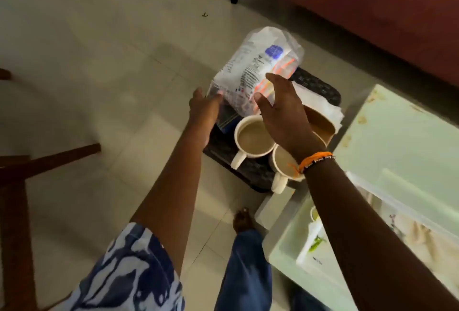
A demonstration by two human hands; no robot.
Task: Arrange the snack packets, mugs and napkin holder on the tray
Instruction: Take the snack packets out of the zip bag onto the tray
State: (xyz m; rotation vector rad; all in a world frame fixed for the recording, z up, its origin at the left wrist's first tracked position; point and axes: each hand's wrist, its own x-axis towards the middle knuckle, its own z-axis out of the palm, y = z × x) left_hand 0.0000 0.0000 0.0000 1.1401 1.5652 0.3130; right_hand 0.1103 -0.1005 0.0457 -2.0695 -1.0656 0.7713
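Note:
A dark patterned tray (221,154) sits low by the floor. On it stand two white mugs of milky tea, one (250,138) in the middle and one (282,165) at the near edge, partly under my right wrist. A brown napkin holder (320,123) with white napkins stands at the tray's right side. A large clear snack packet (258,62) with printed text tilts over the tray's far end. My left hand (203,114) grips its lower left corner. My right hand (285,117) hovers with fingers spread at the packet's right side. A dark blue packet (229,122) lies beneath.
A pale green table (402,136) with a clear plastic box stands close on the right. A red sofa (372,12) and its black leg are behind the tray. Wooden chair legs (49,159) cross the floor at left. My bare foot (243,221) is just short of the tray.

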